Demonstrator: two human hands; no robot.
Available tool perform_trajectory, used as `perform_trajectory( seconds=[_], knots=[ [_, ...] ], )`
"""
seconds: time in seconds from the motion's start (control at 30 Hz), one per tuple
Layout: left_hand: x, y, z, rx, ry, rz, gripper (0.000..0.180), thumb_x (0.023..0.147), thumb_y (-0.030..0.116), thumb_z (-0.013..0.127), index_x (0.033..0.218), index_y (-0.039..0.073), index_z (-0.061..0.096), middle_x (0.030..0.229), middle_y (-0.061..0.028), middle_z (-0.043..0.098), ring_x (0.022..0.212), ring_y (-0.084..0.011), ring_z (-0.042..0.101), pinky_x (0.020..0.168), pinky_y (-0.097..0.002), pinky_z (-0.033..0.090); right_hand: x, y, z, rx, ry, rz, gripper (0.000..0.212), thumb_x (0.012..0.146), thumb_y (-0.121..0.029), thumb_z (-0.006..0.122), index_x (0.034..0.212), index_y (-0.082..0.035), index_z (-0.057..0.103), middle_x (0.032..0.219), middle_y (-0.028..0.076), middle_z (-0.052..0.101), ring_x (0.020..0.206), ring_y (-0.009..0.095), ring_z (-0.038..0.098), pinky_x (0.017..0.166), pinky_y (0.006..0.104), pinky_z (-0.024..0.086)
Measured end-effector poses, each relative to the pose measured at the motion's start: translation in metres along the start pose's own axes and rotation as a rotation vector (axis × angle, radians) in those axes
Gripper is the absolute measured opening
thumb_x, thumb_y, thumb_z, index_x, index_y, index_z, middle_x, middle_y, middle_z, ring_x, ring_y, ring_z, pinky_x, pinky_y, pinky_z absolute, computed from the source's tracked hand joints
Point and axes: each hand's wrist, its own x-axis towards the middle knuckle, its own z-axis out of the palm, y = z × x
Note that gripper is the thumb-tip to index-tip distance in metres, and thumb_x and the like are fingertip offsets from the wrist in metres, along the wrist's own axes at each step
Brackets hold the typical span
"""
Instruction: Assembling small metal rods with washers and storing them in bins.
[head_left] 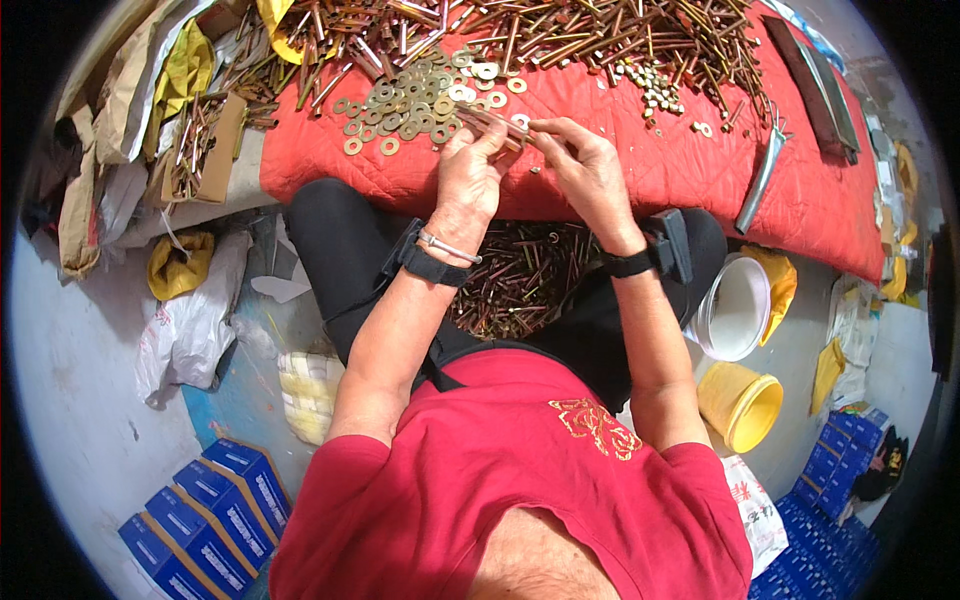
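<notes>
Over the near part of the red quilted cloth [330, 160], my left hand [468, 175] is closed around a few metal anchor bolts [490, 121] that point away to the far left. My right hand [588, 175] pinches at their near right end with thumb and fingertips. Whatever small part those fingertips hold is too small to make out. Flat brass-coloured washers [410, 100] lie scattered just beyond my left hand. Beyond my right hand is a cluster of small nuts [650, 88]. A wide heap of bronze-coloured bolts [610, 35] spreads along the far side.
Between my legs sits a mass of finished-looking bolts [525, 275]. A white bucket [735, 310] and a yellow bucket [740, 405] are at right. An open carton [215, 150] of bolts stands at far left. Blue boxes [205, 520] are stacked lower left; a metal tool [762, 180] lies at right.
</notes>
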Motion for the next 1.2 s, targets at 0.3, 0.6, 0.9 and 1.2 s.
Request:
perform_trajectory(
  seconds=[0.3,0.6,0.9,1.2],
  knots=[
    [0.015,0.017,-0.008,0.003,0.047,-0.126,0.023,0.089,0.011,0.063,0.111,0.005,0.058,0.101,-0.0051,0.065,0.093,-0.017,0.061,0.084,-0.0322,0.051,0.013,-0.038,0.032,0.457,0.344,-0.342,0.022,0.082,-0.014,0.066,0.099,-0.001,0.064,0.093,0.011,0.06,0.081,0.026,0.059,0.07,0.0352,0.049],
    [0.017,0.011,0.003,-0.045,-0.132,-0.024,0.016,0.088,0.003,0.058,0.103,0.004,0.06,0.095,-0.003,0.062,0.088,-0.0149,0.06,0.08,-0.0318,0.051,0.043,-0.012,0.042,0.079,0.213,-0.499,0.042,0.09,-0.039,0.054,0.111,-0.003,0.062,0.101,0.015,0.061,0.095,0.029,0.059,0.084,0.0353,0.046],
    [0.056,0.024,-0.016,-0.428,-0.017,-0.274,0.013,0.091,0.014,0.059,0.1,0.006,0.06,0.097,-0.0111,0.063,0.087,-0.0237,0.062,0.084,-0.0462,0.05,0.037,0.038,-0.015,0.012,0.291,-0.132,0.028,0.093,-0.022,0.058,0.111,-0.001,0.059,0.094,0.011,0.065,0.085,0.021,0.064,0.077,0.0326,0.05],
    [0.04,0.015,0.023,0.584,0.0,0.553,0.007,0.085,0.006,0.066,0.09,0.005,0.061,0.083,-0.0009,0.065,0.073,-0.0082,0.058,0.066,-0.0249,0.048,0.008,0.053,-0.039,-0.56,0.172,-0.251,0.014,0.082,-0.01,0.065,0.088,-0.003,0.055,0.086,0.016,0.057,0.076,0.037,0.059,0.065,0.0429,0.048]
  ],
)
